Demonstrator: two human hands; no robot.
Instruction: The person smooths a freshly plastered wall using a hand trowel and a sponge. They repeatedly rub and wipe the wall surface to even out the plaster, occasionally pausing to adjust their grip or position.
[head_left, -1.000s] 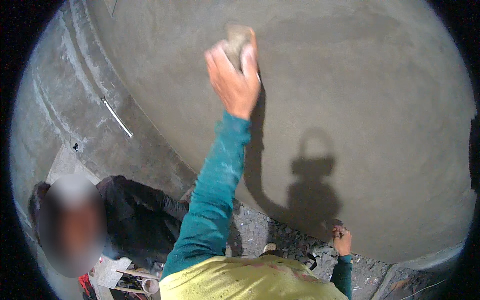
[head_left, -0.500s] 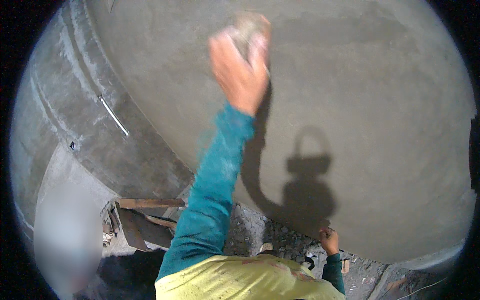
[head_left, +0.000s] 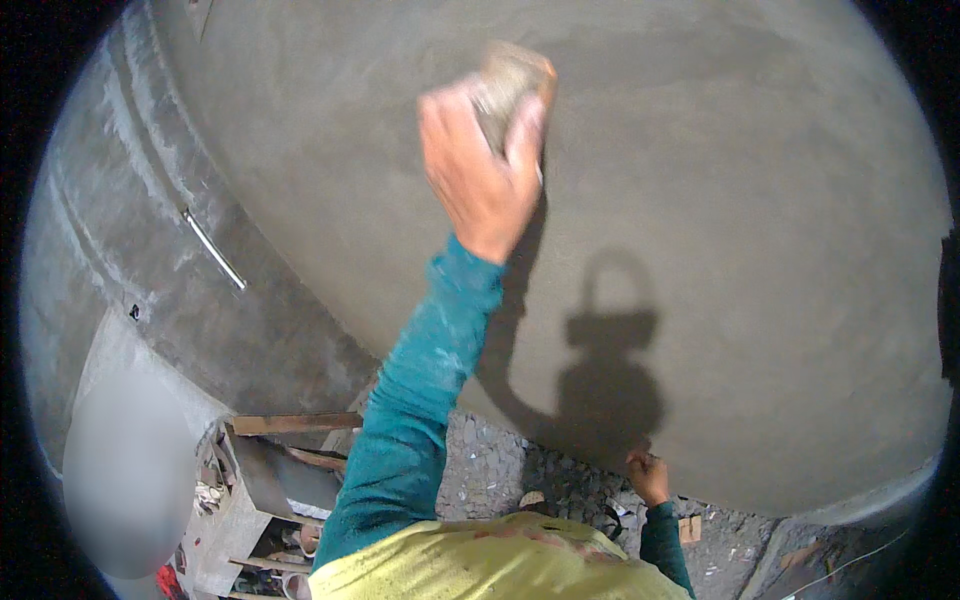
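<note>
My left hand (head_left: 478, 180) is raised against the grey cement-plastered wall (head_left: 740, 200). Its fingers and thumb are wrapped round a tan, sponge-like block (head_left: 515, 75) with an orange-brown edge. The block's face lies toward the wall, and the hand covers its lower part; motion blurs both slightly. Low on the right, my right hand (head_left: 650, 478) is held close to the wall's bottom edge with its fingers curled in. Whatever it may hold is too small to make out.
Shadows of my head and arm fall on the plaster. A second wall on the left has a white tube (head_left: 215, 250) jutting out. Below stand a plank (head_left: 295, 424) and a wooden structure, with a blurred person's shape (head_left: 130, 475) beside them. Rubble (head_left: 485, 460) covers the ground.
My left hand and the block have come slightly down and to the right across the wall. The right hand stays low by the wall's base. My view has shifted a little.
</note>
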